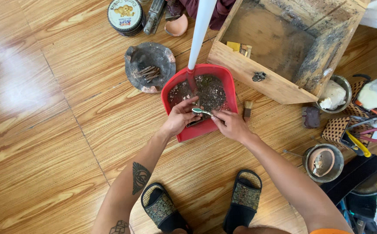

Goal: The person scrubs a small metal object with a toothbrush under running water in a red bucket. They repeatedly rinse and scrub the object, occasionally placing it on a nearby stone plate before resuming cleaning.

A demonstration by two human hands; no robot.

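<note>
Metal, greenish at one end: the small tool (pixel 201 112) sits pinched between your hands over the near lip of the red dustpan (pixel 223 80); your left hand (pixel 180 117) grips its green end with fingers curled together, your right hand (pixel 229 124) nips the other end between thumb and forefinger; dark dirt (pixel 208 89) covers the pan's floor, its white handle (pixel 200 26) rising to 12 o'clock; a brush (pixel 248 109) lies just beside the pan at 3 o'clock; a dark dish (pixel 150 66) of rusty nails (pixel 148 73) sits at 10 o'clock; a wooden box (pixel 283 43) lies at 1 o'clock; your sandals (pixel 244 197) stand at 6 o'clock.
</note>
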